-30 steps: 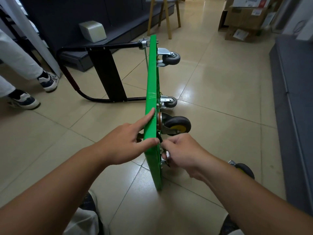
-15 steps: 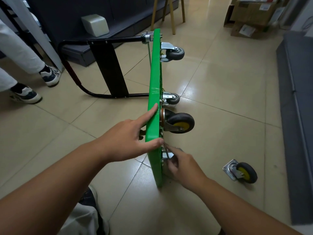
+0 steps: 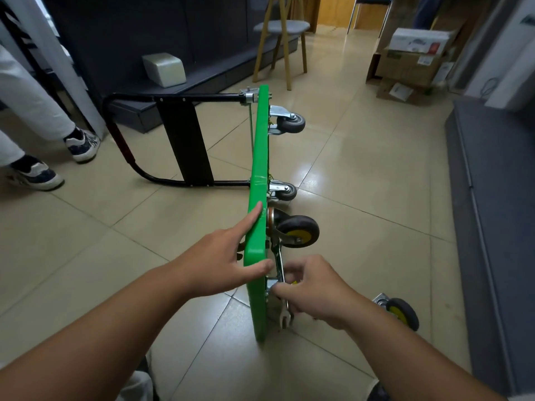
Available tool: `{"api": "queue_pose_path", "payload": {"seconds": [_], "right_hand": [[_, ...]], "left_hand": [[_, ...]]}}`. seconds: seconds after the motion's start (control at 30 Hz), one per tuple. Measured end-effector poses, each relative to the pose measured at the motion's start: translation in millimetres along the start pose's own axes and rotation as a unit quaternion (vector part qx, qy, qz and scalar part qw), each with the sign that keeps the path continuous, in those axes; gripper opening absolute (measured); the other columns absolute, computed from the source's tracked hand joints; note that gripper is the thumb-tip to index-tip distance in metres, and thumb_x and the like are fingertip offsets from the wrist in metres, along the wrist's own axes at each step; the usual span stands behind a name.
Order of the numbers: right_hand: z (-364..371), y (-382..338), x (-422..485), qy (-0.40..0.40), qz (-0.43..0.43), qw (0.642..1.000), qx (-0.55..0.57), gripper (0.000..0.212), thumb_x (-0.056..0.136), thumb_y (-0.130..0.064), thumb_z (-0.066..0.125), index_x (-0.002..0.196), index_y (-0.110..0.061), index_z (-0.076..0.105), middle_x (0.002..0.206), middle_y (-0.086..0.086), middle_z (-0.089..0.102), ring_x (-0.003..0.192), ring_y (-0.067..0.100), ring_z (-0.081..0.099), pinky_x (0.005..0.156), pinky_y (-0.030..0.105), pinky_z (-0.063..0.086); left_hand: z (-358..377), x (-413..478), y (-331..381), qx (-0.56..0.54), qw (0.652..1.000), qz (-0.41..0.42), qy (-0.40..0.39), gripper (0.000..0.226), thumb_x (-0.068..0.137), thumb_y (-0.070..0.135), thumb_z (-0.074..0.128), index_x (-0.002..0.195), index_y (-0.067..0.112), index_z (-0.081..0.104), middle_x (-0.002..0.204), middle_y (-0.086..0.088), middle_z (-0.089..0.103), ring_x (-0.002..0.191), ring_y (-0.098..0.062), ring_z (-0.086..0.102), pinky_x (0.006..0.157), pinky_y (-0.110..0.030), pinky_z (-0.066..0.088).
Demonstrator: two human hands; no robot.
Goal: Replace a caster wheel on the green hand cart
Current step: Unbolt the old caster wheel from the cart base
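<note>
The green hand cart [image 3: 258, 180] stands on its edge on the tiled floor, underside facing right. My left hand [image 3: 224, 257] grips the deck's upper near edge, thumb on the underside. A yellow-hubbed caster [image 3: 298, 231] is mounted just beyond my hands. My right hand [image 3: 314, 287] is shut on a silver wrench [image 3: 279, 266] held upright against the underside below that caster; its lower jaw sticks out beneath my fingers. A loose yellow-hubbed caster [image 3: 401, 312] lies on the floor to the right. Two grey casters [image 3: 289, 123] [image 3: 285, 191] sit farther along the deck.
The cart's black folding handle [image 3: 185, 140] lies flat on the floor to the left. A person's legs and sneakers [image 3: 82, 144] stand at far left. A wooden stool [image 3: 282, 39], cardboard boxes [image 3: 411, 59] and a dark platform [image 3: 498, 227] at right border the floor.
My right hand has risen from near the floor and now shows the wrench held upright against the cart's underside. The view has tilted up. My left hand has stayed on the deck edge.
</note>
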State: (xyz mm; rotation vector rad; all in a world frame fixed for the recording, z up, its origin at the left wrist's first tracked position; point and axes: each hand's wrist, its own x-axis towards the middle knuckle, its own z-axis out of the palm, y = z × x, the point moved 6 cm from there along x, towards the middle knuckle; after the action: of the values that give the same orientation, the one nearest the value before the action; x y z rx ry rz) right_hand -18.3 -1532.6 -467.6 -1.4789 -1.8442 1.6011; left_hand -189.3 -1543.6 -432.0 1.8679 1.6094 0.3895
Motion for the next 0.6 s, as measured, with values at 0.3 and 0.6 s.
{"api": "queue_pose_path", "payload": {"seconds": [0.3, 0.6], "right_hand": [[0, 3, 14, 0.034, 0.026, 0.999, 0.008, 0.024, 0.084, -0.017, 0.070, 0.102, -0.031, 0.074, 0.087, 0.008, 0.078, 0.081, 0.021, 0.074, 0.075, 0.033, 0.059], [4, 3, 16, 0.006, -0.012, 0.995, 0.101, 0.020, 0.098, -0.017, 0.062, 0.110, -0.024, 0.077, 0.085, 0.004, 0.077, 0.068, 0.012, 0.062, 0.061, 0.025, 0.046]], "left_hand": [[0, 1, -3, -0.007, 1.000, 0.010, 0.006, 0.107, 0.085, 0.073, 0.064, 0.155, 0.061, -0.015, 0.155, 0.002, 0.054, 0.128, -0.016, 0.063, 0.105, -0.040, 0.055], [-1, 0, -4, -0.026, 0.999, 0.018, 0.024, 0.108, 0.076, 0.081, 0.063, 0.154, 0.065, -0.010, 0.152, 0.006, 0.057, 0.125, -0.012, 0.065, 0.104, -0.038, 0.057]]}}
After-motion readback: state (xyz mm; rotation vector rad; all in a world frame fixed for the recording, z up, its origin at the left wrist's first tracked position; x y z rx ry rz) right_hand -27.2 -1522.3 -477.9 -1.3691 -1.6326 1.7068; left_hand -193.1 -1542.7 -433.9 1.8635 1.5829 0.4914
